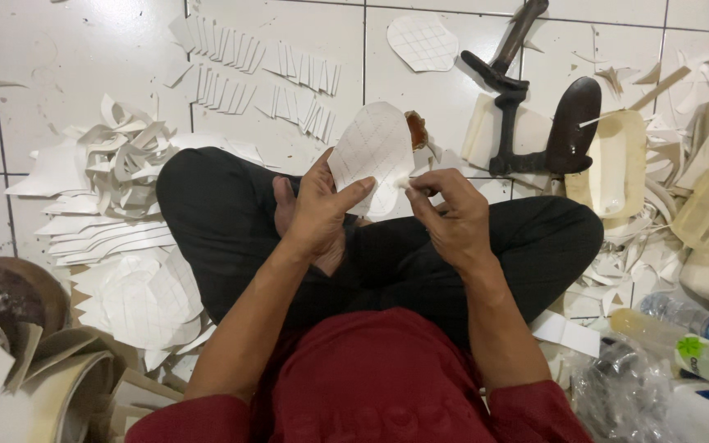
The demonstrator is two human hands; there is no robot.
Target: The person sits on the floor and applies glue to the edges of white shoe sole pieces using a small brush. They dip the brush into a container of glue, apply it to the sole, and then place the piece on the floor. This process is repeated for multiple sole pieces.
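- A red shirt (371,385) and crossed legs in black trousers (223,213) fill the near part of the view; the person is seated on the white tiled floor (67,74).
- A white, grid-marked cut-out piece (373,152) is held upright above the lap, pinched at its lower left edge by the left hand (322,209), thumb across its face.
- The right hand (449,215) is closed in a narrow pinch on the piece's right edge, where a small white bit is gripped.
- The step in hand appears to be trimming or peeling at that edge; the next move would call for a steady hold by the left hand.
- At the floor's left edge lie stacked cut-outs (145,303) and curled offcuts (133,152); rows of small strips (264,74) lie at the far edge.
- A black iron stand (535,123) and plastic bottles (691,332) occupy the right side, well apart from the hands; nothing blocks them.
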